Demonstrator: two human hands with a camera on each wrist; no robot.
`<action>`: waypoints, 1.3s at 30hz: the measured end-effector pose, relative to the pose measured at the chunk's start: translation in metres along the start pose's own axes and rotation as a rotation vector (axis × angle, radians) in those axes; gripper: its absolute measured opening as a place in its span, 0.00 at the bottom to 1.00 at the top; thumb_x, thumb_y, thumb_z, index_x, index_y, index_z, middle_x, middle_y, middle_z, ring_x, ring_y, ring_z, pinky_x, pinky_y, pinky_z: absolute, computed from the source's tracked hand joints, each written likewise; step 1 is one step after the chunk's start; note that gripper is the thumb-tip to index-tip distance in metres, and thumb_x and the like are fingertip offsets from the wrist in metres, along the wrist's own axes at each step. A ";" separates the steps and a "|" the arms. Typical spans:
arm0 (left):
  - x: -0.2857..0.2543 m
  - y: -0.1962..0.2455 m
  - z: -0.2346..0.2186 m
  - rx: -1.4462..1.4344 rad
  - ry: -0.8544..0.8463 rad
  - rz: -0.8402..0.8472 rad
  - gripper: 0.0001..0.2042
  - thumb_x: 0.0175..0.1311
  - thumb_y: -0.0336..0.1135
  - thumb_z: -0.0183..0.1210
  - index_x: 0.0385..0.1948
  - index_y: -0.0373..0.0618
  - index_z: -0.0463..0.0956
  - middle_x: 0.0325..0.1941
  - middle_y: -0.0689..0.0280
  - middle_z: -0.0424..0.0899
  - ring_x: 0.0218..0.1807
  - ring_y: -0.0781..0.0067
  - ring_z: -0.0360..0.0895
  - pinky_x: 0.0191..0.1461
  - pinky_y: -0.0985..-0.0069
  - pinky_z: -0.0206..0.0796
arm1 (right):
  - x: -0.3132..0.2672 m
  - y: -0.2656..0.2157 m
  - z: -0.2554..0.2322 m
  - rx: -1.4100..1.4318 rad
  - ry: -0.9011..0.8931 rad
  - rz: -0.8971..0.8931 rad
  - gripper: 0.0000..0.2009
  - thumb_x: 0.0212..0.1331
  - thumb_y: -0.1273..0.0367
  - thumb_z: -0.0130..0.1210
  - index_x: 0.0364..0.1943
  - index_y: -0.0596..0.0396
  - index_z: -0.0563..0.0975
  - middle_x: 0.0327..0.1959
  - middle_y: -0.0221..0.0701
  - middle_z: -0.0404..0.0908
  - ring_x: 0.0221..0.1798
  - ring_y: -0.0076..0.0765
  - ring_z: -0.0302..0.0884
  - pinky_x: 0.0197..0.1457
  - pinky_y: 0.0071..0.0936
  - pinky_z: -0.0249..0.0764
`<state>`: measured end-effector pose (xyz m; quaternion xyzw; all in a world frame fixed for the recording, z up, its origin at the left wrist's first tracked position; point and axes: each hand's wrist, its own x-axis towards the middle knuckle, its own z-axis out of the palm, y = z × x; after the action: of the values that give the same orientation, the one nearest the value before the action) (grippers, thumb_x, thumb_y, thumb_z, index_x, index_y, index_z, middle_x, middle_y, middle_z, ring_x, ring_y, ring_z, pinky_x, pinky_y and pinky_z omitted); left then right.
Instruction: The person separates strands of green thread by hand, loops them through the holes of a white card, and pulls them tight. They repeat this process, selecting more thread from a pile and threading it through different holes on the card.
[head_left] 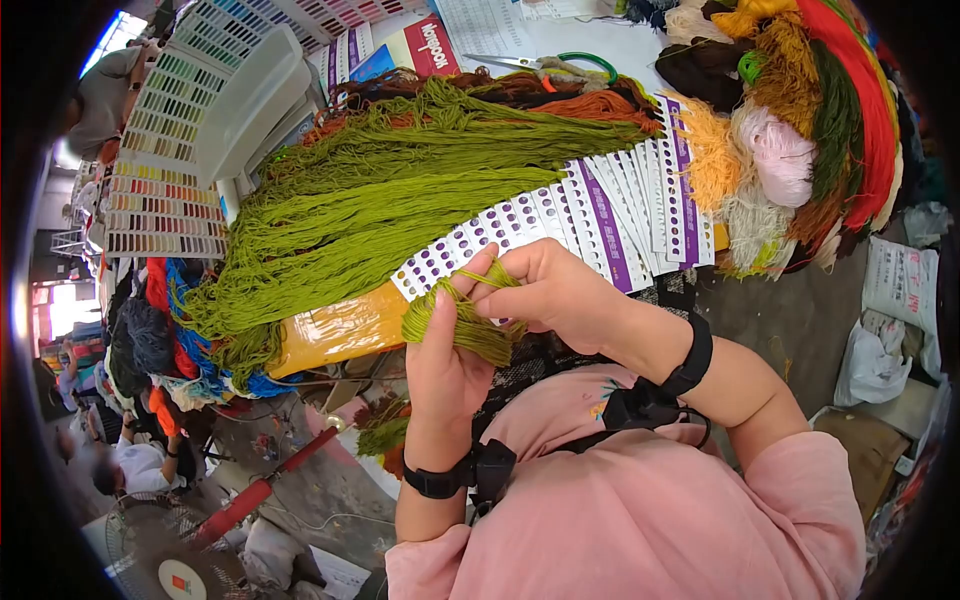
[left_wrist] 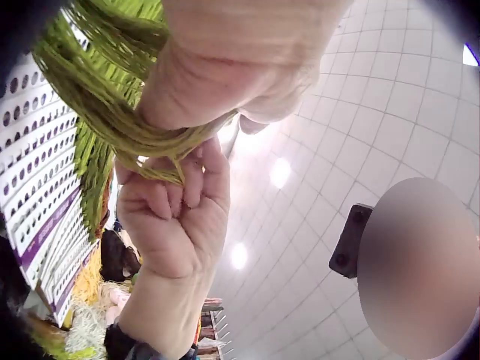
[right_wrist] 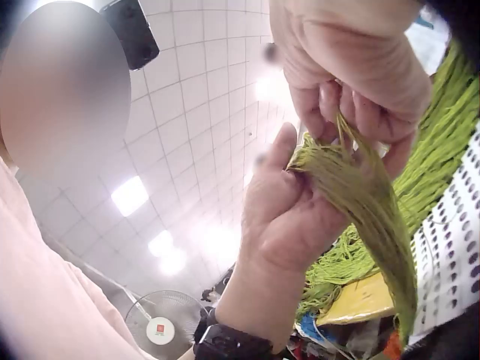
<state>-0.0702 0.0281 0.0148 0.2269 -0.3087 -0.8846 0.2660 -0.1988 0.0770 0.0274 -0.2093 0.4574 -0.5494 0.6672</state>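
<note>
A small bundle of olive-green thread (head_left: 470, 335) hangs across the left hand (head_left: 447, 370), whose fingers and thumb hold it. Close beside it, the right hand (head_left: 550, 290) pinches a few strands at the top of the bundle with curled fingers. In the right wrist view the bundle (right_wrist: 367, 202) drapes down over the left palm (right_wrist: 289, 217), with the right hand (right_wrist: 352, 67) above it. The left wrist view has the thread (left_wrist: 112, 120) looped round the left hand (left_wrist: 225, 67), and the right hand (left_wrist: 176, 217) below with bent fingers.
Long green skeins (head_left: 350, 210) cover the table beyond the hands, beside punched white cards (head_left: 520, 220) and a yellow packet (head_left: 340, 330). Scissors (head_left: 510, 62) and a notebook (head_left: 430, 45) lie at the back. Coloured yarn hangs at the right; a fan (head_left: 185, 575) stands lower left.
</note>
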 end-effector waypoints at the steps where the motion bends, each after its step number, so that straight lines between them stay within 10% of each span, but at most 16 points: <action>1: 0.000 0.000 0.000 -0.023 0.003 -0.003 0.23 0.64 0.42 0.33 0.53 0.31 0.54 0.51 0.54 0.65 0.50 0.68 0.66 0.52 0.72 0.59 | 0.000 0.001 0.000 0.035 0.000 -0.011 0.04 0.45 0.73 0.53 0.25 0.59 0.76 0.21 0.25 0.74 0.20 0.13 0.66 0.18 0.11 0.57; 15: -0.003 -0.003 -0.007 -0.082 0.017 0.005 0.24 0.64 0.47 0.30 0.49 0.36 0.60 0.53 0.57 0.63 0.54 0.64 0.61 0.53 0.64 0.58 | 0.005 0.009 -0.024 0.405 -0.234 0.040 0.06 0.48 0.73 0.48 0.28 0.59 0.76 0.25 0.24 0.73 0.21 0.12 0.62 0.21 0.11 0.56; 27: 0.000 -0.006 -0.007 -0.068 0.090 -0.035 0.22 0.64 0.43 0.30 0.47 0.33 0.62 0.56 0.56 0.62 0.53 0.65 0.64 0.53 0.68 0.58 | 0.008 0.018 -0.014 -0.211 -0.063 -0.054 0.07 0.43 0.76 0.53 0.29 0.61 0.76 0.26 0.27 0.76 0.26 0.13 0.68 0.24 0.11 0.62; 39: -0.010 -0.017 -0.016 0.188 0.271 0.163 0.14 0.62 0.35 0.40 0.43 0.37 0.66 0.42 0.61 0.72 0.37 0.74 0.72 0.38 0.79 0.65 | 0.002 0.014 -0.015 0.266 -0.133 -0.028 0.02 0.46 0.75 0.49 0.24 0.58 0.73 0.17 0.25 0.70 0.16 0.16 0.61 0.18 0.13 0.55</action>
<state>-0.0587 0.0388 -0.0057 0.3422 -0.3688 -0.7886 0.3536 -0.2037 0.0830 0.0082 -0.1615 0.3324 -0.5991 0.7103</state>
